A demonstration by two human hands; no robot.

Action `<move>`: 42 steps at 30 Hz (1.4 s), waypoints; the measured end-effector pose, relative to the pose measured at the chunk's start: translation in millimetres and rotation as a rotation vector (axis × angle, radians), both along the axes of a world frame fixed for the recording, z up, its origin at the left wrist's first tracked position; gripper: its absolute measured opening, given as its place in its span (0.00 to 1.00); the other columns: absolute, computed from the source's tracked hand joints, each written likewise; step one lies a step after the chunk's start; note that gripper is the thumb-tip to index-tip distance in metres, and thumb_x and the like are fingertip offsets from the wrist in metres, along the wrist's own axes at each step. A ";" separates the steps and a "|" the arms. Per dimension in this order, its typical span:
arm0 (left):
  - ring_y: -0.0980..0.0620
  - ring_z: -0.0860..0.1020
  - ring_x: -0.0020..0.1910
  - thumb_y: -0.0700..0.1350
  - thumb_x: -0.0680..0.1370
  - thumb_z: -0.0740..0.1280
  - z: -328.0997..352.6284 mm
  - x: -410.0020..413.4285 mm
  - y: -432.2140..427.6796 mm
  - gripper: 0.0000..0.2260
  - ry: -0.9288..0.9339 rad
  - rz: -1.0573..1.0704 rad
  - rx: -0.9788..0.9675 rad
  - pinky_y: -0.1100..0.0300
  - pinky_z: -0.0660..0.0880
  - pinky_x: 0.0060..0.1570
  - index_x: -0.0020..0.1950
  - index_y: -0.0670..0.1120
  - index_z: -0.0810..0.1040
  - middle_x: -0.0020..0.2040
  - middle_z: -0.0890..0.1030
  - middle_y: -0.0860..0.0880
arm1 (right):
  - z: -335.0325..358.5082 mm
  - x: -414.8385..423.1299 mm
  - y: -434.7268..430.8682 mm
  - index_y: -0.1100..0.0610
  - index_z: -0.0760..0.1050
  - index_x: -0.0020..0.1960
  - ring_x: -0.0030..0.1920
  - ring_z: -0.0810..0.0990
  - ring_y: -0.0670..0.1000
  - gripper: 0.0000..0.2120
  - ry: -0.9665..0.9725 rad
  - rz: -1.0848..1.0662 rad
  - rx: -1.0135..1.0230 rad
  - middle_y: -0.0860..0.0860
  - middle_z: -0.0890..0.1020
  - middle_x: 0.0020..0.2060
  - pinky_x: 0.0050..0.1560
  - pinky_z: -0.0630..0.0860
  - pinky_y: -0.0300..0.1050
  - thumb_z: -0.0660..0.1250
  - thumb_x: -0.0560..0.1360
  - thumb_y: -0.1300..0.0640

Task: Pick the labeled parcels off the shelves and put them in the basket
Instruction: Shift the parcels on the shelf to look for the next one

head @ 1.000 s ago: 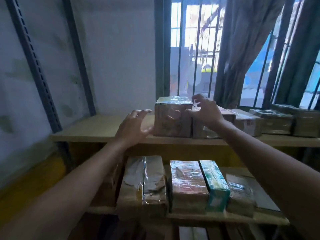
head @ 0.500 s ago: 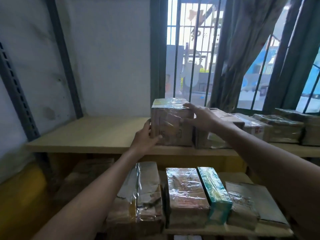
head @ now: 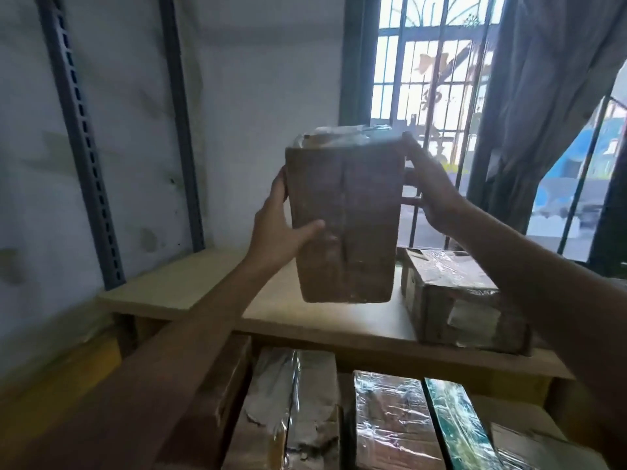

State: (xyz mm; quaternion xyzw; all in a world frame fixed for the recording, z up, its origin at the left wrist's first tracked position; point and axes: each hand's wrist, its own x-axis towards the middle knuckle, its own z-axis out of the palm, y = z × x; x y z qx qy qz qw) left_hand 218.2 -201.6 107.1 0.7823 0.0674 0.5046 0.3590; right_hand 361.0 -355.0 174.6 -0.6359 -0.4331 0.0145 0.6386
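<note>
A tall brown cardboard parcel wrapped in clear film (head: 346, 225) is held upright in the air, clear of the pale wooden upper shelf (head: 190, 293) and in front of the barred window (head: 434, 79). It is grasped between both hands. The left hand (head: 278, 232) is curled round its left edge with the thumb laid across the front face. The right hand (head: 431, 195) is clamped on its right side, thumb at the upper corner. A second film-wrapped brown parcel (head: 454, 300) lies on that shelf, just to the right. More wrapped parcels (head: 390, 422) are seen on the shelf below.
</note>
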 end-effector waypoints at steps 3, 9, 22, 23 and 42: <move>0.58 0.71 0.62 0.45 0.70 0.73 16.6 0.8 10.5 0.38 -0.102 -0.036 -0.035 0.73 0.69 0.55 0.73 0.54 0.56 0.67 0.71 0.55 | 0.7 -8.2 10.2 0.39 0.71 0.63 0.62 0.74 0.45 0.21 -0.079 0.140 -0.013 0.43 0.75 0.64 0.59 0.70 0.59 0.55 0.74 0.34; 0.55 0.74 0.61 0.47 0.71 0.72 23.3 1.5 25.9 0.34 -0.097 -0.054 -0.007 0.65 0.72 0.54 0.72 0.53 0.59 0.68 0.71 0.53 | -5.9 -12.3 31.0 0.54 0.70 0.65 0.54 0.81 0.50 0.24 -0.186 0.031 0.018 0.50 0.81 0.55 0.57 0.77 0.48 0.71 0.71 0.54; 0.52 0.79 0.55 0.66 0.66 0.63 -16.7 -9.9 67.0 0.32 0.236 -0.435 -0.587 0.57 0.77 0.51 0.64 0.50 0.72 0.62 0.78 0.49 | -33.4 -9.3 42.6 0.60 0.77 0.53 0.39 0.82 0.50 0.19 0.399 0.332 0.027 0.51 0.83 0.39 0.44 0.79 0.45 0.64 0.72 0.46; 0.52 0.82 0.49 0.63 0.66 0.65 -18.3 -10.9 65.0 0.27 0.230 -0.533 -0.628 0.60 0.79 0.43 0.59 0.50 0.76 0.55 0.82 0.49 | -35.0 -7.1 42.0 0.58 0.77 0.51 0.37 0.82 0.50 0.19 0.433 0.360 0.010 0.50 0.83 0.37 0.42 0.79 0.45 0.64 0.70 0.44; 0.34 0.60 0.71 0.57 0.76 0.57 -34.1 -2.0 42.7 0.26 0.180 0.506 0.817 0.33 0.60 0.65 0.73 0.53 0.58 0.73 0.63 0.40 | -46.5 2.4 29.7 0.62 0.74 0.54 0.46 0.82 0.62 0.25 0.971 0.283 0.220 0.58 0.79 0.46 0.43 0.78 0.65 0.67 0.72 0.41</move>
